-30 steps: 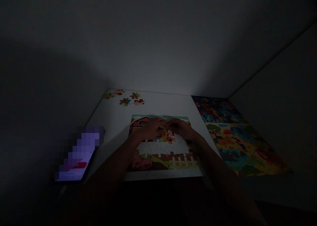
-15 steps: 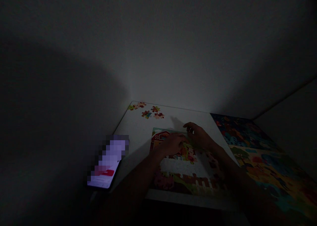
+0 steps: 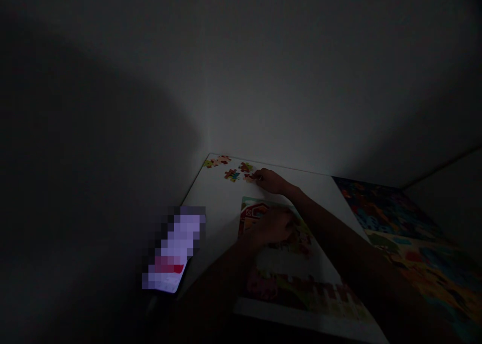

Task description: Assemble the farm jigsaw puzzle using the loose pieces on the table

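Note:
A partly assembled jigsaw puzzle point(image 3: 263, 283) with a red barn, animals and a white fence lies on the white table; a gap runs through its middle. My left hand point(image 3: 276, 225) rests on its upper part, fingers stretched over the pieces and partly lost in shadow. Beyond the puzzle's far edge, my right hand point(image 3: 271, 180) has its fingertips closed on a loose puzzle piece point(image 3: 249, 178). Close by lie a brown and blue piece point(image 3: 231, 175) and a red and green piece point(image 3: 246, 167). Farther left are pink and green pieces point(image 3: 224, 159) at the table corner.
A lit phone point(image 3: 169, 278), partly pixelated, stands along the table's left side. Two colourful pictures, one dark blue point(image 3: 380, 203) and one with a yellow landscape point(image 3: 417, 263), lie to the right. Pale walls point(image 3: 271, 108) rise behind the table. The light is dim.
My right hand has reached away and left, from above the puzzle to the loose pieces, its fingers closing on one. My left hand stays on the puzzle. The whole view has shifted slightly.

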`<state>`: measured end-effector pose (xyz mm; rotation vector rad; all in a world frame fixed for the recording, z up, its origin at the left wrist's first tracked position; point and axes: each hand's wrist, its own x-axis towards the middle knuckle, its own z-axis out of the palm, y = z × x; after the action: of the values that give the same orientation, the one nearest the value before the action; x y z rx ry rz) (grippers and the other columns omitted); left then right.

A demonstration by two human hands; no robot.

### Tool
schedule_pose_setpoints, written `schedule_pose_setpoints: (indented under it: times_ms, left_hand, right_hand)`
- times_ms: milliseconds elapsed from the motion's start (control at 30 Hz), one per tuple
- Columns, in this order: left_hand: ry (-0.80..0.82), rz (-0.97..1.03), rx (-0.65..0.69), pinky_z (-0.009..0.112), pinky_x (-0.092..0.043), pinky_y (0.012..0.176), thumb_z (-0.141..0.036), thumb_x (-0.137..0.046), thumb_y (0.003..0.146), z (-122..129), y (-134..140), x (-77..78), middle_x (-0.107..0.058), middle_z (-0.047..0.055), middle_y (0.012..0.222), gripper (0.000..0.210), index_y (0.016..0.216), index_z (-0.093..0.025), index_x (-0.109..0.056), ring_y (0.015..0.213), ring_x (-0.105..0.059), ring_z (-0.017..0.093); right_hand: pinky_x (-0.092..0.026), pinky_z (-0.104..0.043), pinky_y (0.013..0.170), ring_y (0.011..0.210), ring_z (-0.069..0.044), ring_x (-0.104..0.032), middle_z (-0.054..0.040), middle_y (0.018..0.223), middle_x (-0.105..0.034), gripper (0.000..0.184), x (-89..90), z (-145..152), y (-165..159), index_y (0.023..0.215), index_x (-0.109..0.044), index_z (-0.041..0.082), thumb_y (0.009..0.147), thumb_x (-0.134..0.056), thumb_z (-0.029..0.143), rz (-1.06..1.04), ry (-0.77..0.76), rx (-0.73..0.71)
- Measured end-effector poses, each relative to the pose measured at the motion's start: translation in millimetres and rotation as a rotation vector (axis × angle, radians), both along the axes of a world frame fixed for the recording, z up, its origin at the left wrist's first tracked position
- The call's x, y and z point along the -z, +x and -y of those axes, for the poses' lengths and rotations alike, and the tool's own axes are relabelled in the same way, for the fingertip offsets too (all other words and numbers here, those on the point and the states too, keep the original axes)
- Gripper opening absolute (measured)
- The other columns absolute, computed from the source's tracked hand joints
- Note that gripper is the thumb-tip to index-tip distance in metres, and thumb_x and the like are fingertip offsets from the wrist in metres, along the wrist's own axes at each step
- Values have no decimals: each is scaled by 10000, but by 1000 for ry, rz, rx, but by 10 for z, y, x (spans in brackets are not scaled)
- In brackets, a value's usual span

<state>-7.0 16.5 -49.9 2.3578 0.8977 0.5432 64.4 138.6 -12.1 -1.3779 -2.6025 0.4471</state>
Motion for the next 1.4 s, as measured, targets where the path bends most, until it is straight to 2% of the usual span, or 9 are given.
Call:
schedule_pose_setpoints:
  times_ms: [100, 233, 367, 567, 700, 833, 1033, 1267, 1400]
  left_hand:
    - [-46, 79, 19, 395, -467, 1024, -142, -558, 835, -5, -7, 34, -683, 121, 1204, 282, 1093, -162, -670, 1112, -633, 259]
    - [-92, 158, 30, 388, -499, 960, -182, -575, 847, -35, -2, 118, -700, 111, 1170, 238, 1056, -190, -688, 1050, -656, 261]
    - [-118, 122, 30, 401, -487, 966, -135, -523, 857, -82, 43, 230, -712, 130, 1130, 272, 1067, -188, -688, 1063, -645, 269]
    - [-155, 113, -9, 418, -464, 1005, -90, -569, 811, -88, 62, 307, -720, 156, 1116, 362, 1157, -152, -656, 1103, -631, 284]
    - [-179, 193, -39, 396, -447, 1037, -92, -581, 800, -58, 34, 253, -716, 137, 1155, 364, 1148, -165, -659, 1151, -613, 273]
    - [-180, 266, -58, 379, -480, 995, -104, -597, 774, -30, 15, 253, -736, 102, 1108, 330, 1083, -186, -675, 1085, -641, 260]
    - [-181, 276, -91, 402, -504, 970, -116, -619, 740, -64, 63, 287, -734, 130, 1098, 329, 1057, -172, -684, 1047, -663, 282]
    - [-209, 302, -23, 417, -430, 1074, -168, -573, 804, -85, 104, 156, -728, 94, 1119, 343, 1130, -229, -657, 1129, -627, 273]
    - [-143, 253, 1, 402, -438, 1067, -109, -520, 818, -84, 89, 160, -714, 93, 1155, 380, 1159, -223, -645, 1168, -610, 261]
  right_hand:
    - [-464, -308, 811, 929, -220, -638, -125, 1042, -706, 220, 0, -95, -247, 1052, -690, 160, 898, -537, 204, 30, -5, -39]
    - [-439, -313, 887, 1021, -216, -608, -126, 1121, -681, 242, 13, -197, -512, 1073, -679, 150, 868, -553, 131, 49, -11, -74]
    - [-441, -330, 905, 1106, -242, -585, -157, 1167, -660, 279, 38, -250, -684, 1149, -655, 139, 930, -551, 278, 64, -12, -44]
    - [-455, -370, 907, 1117, -303, -602, -166, 1143, -678, 452, 52, -170, -797, 1091, -679, 158, 878, -605, 550, 148, 4, 33]
    - [-441, -405, 956, 1212, -341, -549, -192, 1294, -609, 557, 26, -114, -800, 1192, -656, 160, 837, -637, 588, 263, 54, 86]
    - [-446, -393, 965, 1244, -339, -522, -201, 1370, -551, 607, 48, -126, -771, 1188, -644, 143, 817, -638, 622, 264, 40, 139]
    - [-454, -392, 943, 1174, -321, -562, -185, 1229, -630, 470, 104, -192, -739, 1077, -682, 134, 827, -666, 531, 175, 42, 111]
    - [-486, -356, 862, 1083, -287, -607, -159, 1151, -663, 408, 93, -244, -704, 1010, -684, 135, 756, -752, 447, 103, -5, 144]
    - [-486, -330, 818, 1042, -258, -616, -148, 1151, -664, 429, 139, -260, -631, 1116, -635, 136, 777, -733, 380, 51, -10, 156]
